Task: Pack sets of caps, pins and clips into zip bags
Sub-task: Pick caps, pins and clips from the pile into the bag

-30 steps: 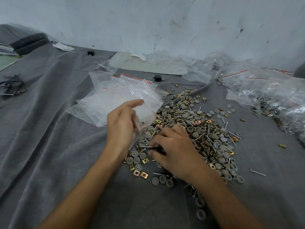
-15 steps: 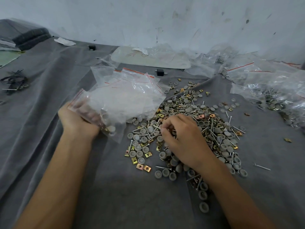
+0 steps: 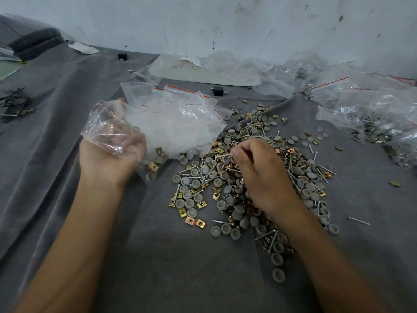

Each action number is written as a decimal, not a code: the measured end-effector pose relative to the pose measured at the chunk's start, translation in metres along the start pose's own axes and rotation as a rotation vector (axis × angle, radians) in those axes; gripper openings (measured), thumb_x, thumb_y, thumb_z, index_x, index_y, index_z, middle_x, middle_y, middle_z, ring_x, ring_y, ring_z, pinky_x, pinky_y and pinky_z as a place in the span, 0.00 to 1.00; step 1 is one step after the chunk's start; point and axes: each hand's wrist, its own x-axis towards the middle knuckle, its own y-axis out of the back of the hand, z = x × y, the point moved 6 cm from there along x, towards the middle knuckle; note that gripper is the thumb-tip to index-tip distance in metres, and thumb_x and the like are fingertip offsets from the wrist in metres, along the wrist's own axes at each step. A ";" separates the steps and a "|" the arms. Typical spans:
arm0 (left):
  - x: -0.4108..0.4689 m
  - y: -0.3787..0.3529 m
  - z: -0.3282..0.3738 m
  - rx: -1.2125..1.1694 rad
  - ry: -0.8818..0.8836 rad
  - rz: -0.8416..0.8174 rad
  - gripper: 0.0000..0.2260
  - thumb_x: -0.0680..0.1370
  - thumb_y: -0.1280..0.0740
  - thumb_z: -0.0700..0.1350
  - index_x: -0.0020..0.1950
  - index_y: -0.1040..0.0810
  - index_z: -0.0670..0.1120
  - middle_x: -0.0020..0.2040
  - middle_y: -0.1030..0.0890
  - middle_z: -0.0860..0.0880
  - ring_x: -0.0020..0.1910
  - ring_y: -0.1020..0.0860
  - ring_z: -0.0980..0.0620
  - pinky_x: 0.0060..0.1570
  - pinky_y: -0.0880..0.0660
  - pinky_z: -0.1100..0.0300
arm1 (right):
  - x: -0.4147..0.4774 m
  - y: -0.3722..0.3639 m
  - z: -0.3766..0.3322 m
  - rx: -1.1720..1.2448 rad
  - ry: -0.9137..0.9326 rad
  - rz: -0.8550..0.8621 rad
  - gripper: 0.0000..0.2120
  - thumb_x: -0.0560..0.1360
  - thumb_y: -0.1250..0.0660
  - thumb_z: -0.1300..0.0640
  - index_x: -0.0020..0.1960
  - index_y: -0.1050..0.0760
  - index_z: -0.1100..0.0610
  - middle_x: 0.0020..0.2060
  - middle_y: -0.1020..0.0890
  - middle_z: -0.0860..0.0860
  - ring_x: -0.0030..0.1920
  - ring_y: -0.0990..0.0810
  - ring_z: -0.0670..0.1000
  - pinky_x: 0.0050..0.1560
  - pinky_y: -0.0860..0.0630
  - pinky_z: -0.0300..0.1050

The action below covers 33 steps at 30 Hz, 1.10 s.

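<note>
We see the left hand [image 3: 112,154] gripping a clear zip bag [image 3: 101,119], its fingers curled behind the plastic and showing through it. The bag hangs just left of the pile [image 3: 304,184], and a few caps and a brass clip [image 3: 151,166] sit in its low corner. The right hand [image 3: 259,175] hovers over the middle of the pile, fingers curled, and pinches a pin [image 3: 223,156] that sticks out level to the left from its fingertips. The pile spreads over the grey cloth [image 3: 158,256]: grey caps [image 3: 187,194], brass clips [image 3: 190,220] and thin metal pins all mixed, with one stray pin [image 3: 358,220] lying apart on the right. Behind the held bag we see a stack of empty bags [image 3: 180,118] with red strips, its near edge touching the pile. Filled bags [image 3: 372,123] lie heaped at the far right, near the wall [image 3: 203,23].
</note>
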 end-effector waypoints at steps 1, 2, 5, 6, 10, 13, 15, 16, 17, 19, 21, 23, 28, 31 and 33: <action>0.000 0.000 0.000 -0.008 0.005 -0.011 0.08 0.71 0.41 0.40 0.40 0.22 0.45 0.33 0.23 0.54 0.24 0.35 0.58 0.31 0.41 0.70 | 0.000 0.002 0.000 0.003 0.009 0.019 0.10 0.84 0.41 0.49 0.45 0.31 0.49 0.42 0.28 0.41 0.47 0.30 0.46 0.46 0.36 0.32; -0.001 -0.004 0.000 0.036 0.007 -0.042 0.08 0.71 0.41 0.40 0.39 0.22 0.45 0.32 0.25 0.54 0.24 0.37 0.58 0.33 0.42 0.70 | 0.000 0.003 -0.001 0.005 0.018 0.038 0.11 0.84 0.41 0.49 0.44 0.30 0.50 0.42 0.28 0.41 0.45 0.30 0.46 0.45 0.36 0.31; -0.006 -0.024 -0.013 0.404 0.030 -0.214 0.07 0.72 0.41 0.42 0.40 0.23 0.48 0.27 0.40 0.55 0.26 0.44 0.58 0.30 0.46 0.66 | -0.001 0.008 -0.002 0.041 0.027 0.098 0.11 0.84 0.40 0.48 0.45 0.28 0.52 0.41 0.27 0.41 0.44 0.29 0.41 0.43 0.36 0.29; -0.007 -0.028 -0.021 0.554 0.008 -0.224 0.09 0.73 0.41 0.41 0.45 0.22 0.47 0.26 0.41 0.55 0.24 0.44 0.58 0.27 0.45 0.65 | -0.001 0.010 -0.003 0.068 0.026 0.124 0.11 0.84 0.40 0.48 0.45 0.27 0.51 0.40 0.27 0.42 0.43 0.28 0.41 0.42 0.35 0.29; -0.021 -0.027 -0.070 1.222 -0.050 -0.237 0.17 0.74 0.38 0.38 0.55 0.14 0.50 0.32 0.21 0.46 0.24 0.32 0.54 0.23 0.37 0.62 | -0.002 0.022 -0.004 0.193 -0.003 0.269 0.11 0.84 0.39 0.48 0.45 0.27 0.51 0.40 0.25 0.46 0.39 0.28 0.45 0.41 0.32 0.35; -0.028 -0.018 -0.094 1.406 0.029 -0.316 0.19 0.76 0.37 0.38 0.56 0.15 0.58 0.36 0.17 0.46 0.30 0.28 0.55 0.28 0.31 0.64 | -0.004 0.031 -0.007 0.202 0.027 0.370 0.11 0.84 0.38 0.50 0.46 0.26 0.53 0.41 0.25 0.47 0.40 0.27 0.46 0.41 0.31 0.36; -0.025 -0.016 -0.095 1.409 0.033 -0.327 0.19 0.75 0.37 0.40 0.57 0.15 0.60 0.32 0.20 0.48 0.30 0.28 0.54 0.27 0.32 0.64 | -0.004 0.029 -0.010 0.128 0.069 0.333 0.10 0.83 0.37 0.51 0.48 0.23 0.55 0.43 0.24 0.47 0.42 0.26 0.45 0.42 0.31 0.33; -0.023 -0.016 -0.095 1.408 0.032 -0.328 0.19 0.73 0.37 0.42 0.57 0.15 0.59 0.31 0.21 0.48 0.30 0.28 0.53 0.26 0.33 0.63 | -0.004 0.024 -0.011 0.083 0.084 0.275 0.10 0.83 0.37 0.50 0.49 0.22 0.55 0.44 0.23 0.47 0.44 0.26 0.44 0.43 0.32 0.32; -0.022 -0.016 -0.095 1.402 0.027 -0.324 0.19 0.72 0.37 0.43 0.57 0.15 0.59 0.30 0.22 0.48 0.29 0.29 0.53 0.26 0.33 0.62 | -0.003 0.019 -0.011 0.040 0.094 0.202 0.10 0.83 0.37 0.49 0.50 0.21 0.54 0.44 0.23 0.47 0.45 0.25 0.45 0.46 0.31 0.33; -0.019 -0.014 -0.091 1.367 -0.013 -0.287 0.19 0.71 0.36 0.44 0.57 0.15 0.57 0.29 0.23 0.49 0.28 0.30 0.53 0.26 0.34 0.61 | -0.001 0.012 -0.008 0.004 0.095 0.097 0.12 0.82 0.37 0.47 0.53 0.18 0.52 0.46 0.21 0.47 0.50 0.24 0.47 0.51 0.30 0.42; -0.015 -0.012 -0.083 1.293 -0.075 -0.225 0.18 0.71 0.36 0.42 0.56 0.14 0.54 0.28 0.25 0.51 0.27 0.31 0.54 0.26 0.34 0.63 | 0.000 0.016 -0.005 0.040 0.068 0.130 0.11 0.83 0.38 0.47 0.55 0.18 0.50 0.47 0.20 0.44 0.51 0.24 0.46 0.52 0.28 0.45; -0.010 -0.011 -0.075 1.218 -0.118 -0.157 0.19 0.71 0.38 0.41 0.57 0.14 0.52 0.27 0.26 0.53 0.27 0.31 0.56 0.25 0.34 0.65 | 0.001 0.026 0.001 0.036 0.036 0.202 0.09 0.83 0.37 0.48 0.52 0.20 0.50 0.44 0.20 0.41 0.48 0.23 0.45 0.51 0.26 0.47; -0.004 -0.010 -0.066 1.075 -0.111 -0.093 0.22 0.68 0.39 0.42 0.58 0.15 0.48 0.27 0.29 0.52 0.25 0.33 0.55 0.22 0.36 0.64 | 0.002 0.021 0.022 -0.354 -0.080 -0.134 0.16 0.75 0.36 0.34 0.39 0.25 0.46 0.37 0.25 0.39 0.47 0.28 0.47 0.61 0.34 0.53; -0.006 -0.011 -0.067 1.055 -0.101 -0.094 0.23 0.67 0.40 0.42 0.58 0.15 0.47 0.27 0.29 0.51 0.25 0.33 0.54 0.23 0.35 0.64 | -0.001 0.019 0.027 -0.460 -0.114 -0.191 0.20 0.71 0.36 0.28 0.40 0.26 0.44 0.40 0.26 0.38 0.52 0.32 0.48 0.58 0.41 0.50; -0.006 -0.012 -0.068 1.054 -0.103 -0.099 0.23 0.67 0.40 0.42 0.58 0.15 0.47 0.28 0.29 0.50 0.26 0.33 0.54 0.23 0.35 0.63 | -0.001 0.022 0.029 -0.501 -0.143 -0.197 0.21 0.69 0.37 0.25 0.44 0.27 0.42 0.44 0.28 0.38 0.54 0.34 0.48 0.57 0.43 0.50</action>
